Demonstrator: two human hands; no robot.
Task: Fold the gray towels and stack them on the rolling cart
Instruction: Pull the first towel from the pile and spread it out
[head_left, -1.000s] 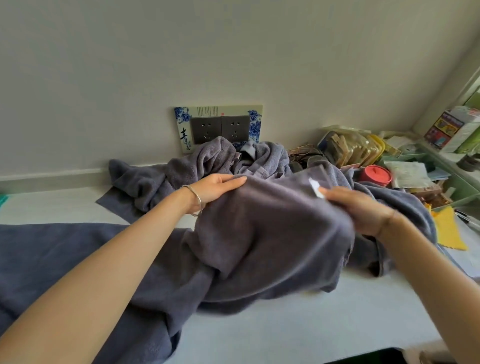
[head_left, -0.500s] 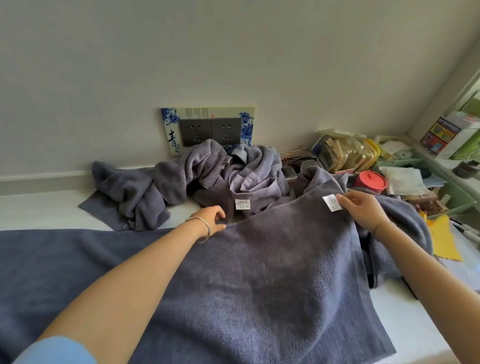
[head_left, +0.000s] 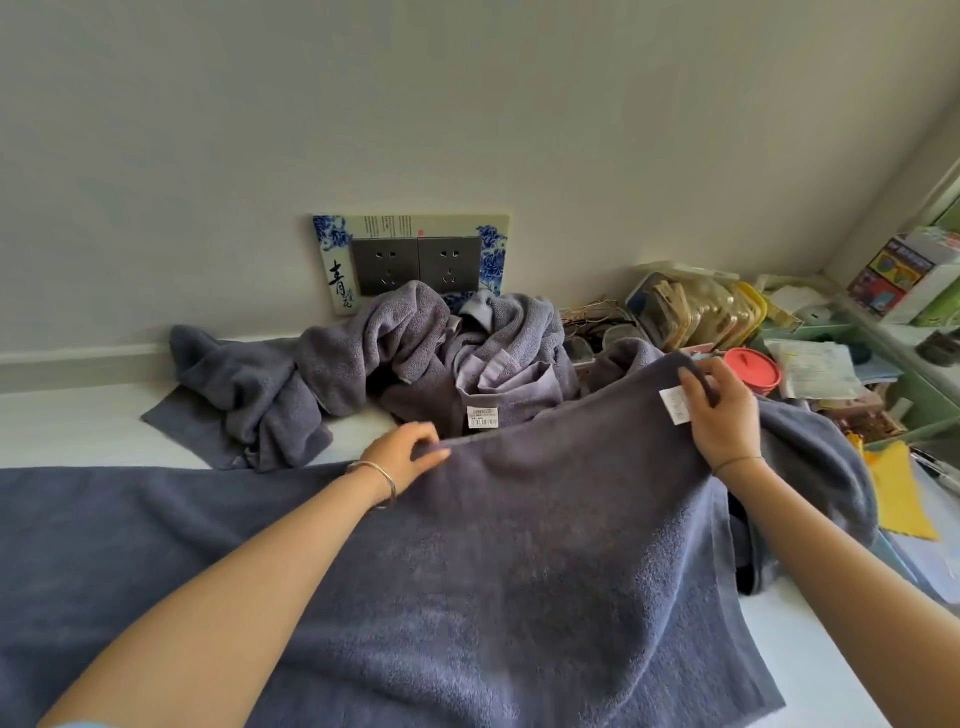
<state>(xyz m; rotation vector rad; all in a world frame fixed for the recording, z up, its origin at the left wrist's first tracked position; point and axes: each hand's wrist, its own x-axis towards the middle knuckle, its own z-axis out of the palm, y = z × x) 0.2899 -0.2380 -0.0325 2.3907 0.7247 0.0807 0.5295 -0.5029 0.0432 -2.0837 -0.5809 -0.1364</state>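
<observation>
A large gray towel (head_left: 519, 561) lies spread across the white surface in front of me, its far edge lifted. My left hand (head_left: 405, 457) pinches that far edge near the middle. My right hand (head_left: 719, 410) grips the far right corner, raised, beside a white label. Behind them sits a heap of crumpled gray towels (head_left: 374, 364) against the wall, one showing a white tag. Another gray towel (head_left: 821, 467) bunches under my right wrist. No rolling cart is in view.
A wall socket plate (head_left: 415, 260) with blue floral trim is behind the heap. Clutter fills the right: a red lid (head_left: 753, 370), plastic packs (head_left: 696, 312), papers, a yellow cloth (head_left: 898, 488), a green shelf with boxes (head_left: 904, 275). The white surface (head_left: 78, 421) shows at the left.
The towel, held bunched in the air a second ago, has been spread flat over the surface. Both hands have moved apart along its far edge, uncovering the heap behind.
</observation>
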